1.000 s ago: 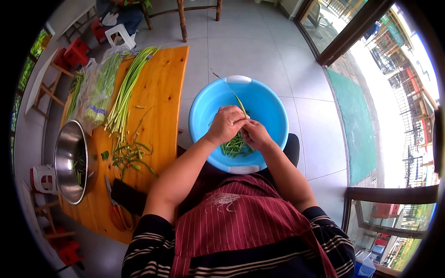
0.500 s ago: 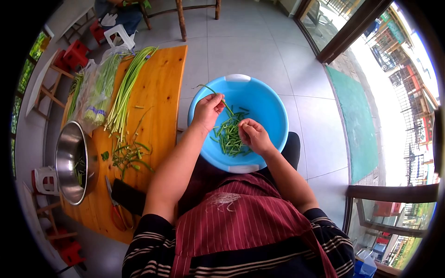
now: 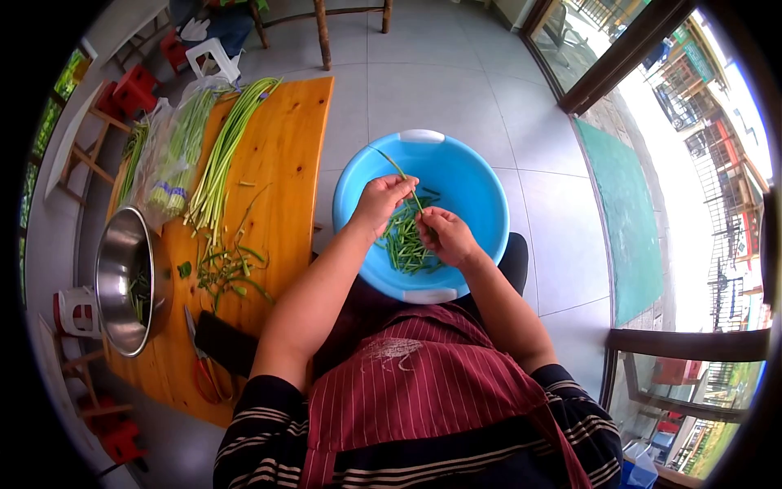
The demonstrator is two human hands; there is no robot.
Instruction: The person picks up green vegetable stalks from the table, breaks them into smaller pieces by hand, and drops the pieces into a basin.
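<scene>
Over the blue basin (image 3: 481,175) I hold a long green garlic scape (image 3: 389,161) between both hands. My left hand (image 3: 383,204) pinches its middle, and the thin tip sticks out up and to the left. The fingers of my right hand (image 3: 448,235) are closed on its lower end, just right of the left fingertips. Below my hands, a heap of short cut green pieces (image 3: 405,244) lies in the basin, partly hidden by my fingers and wrists.
On the wooden table (image 3: 285,179) at left lie a bundle of long scapes (image 3: 224,155), a plastic-bagged bundle (image 3: 175,167), green trimmings (image 3: 228,269), red-handled scissors (image 3: 204,375) and a black phone-like object (image 3: 226,342). A steel bowl (image 3: 161,285) stands at its left edge. Another person (image 3: 224,28) sits at upper left.
My left hand has shifted right, bringing the scape to my right hand. My right fingers have closed on the scape's lower end.
</scene>
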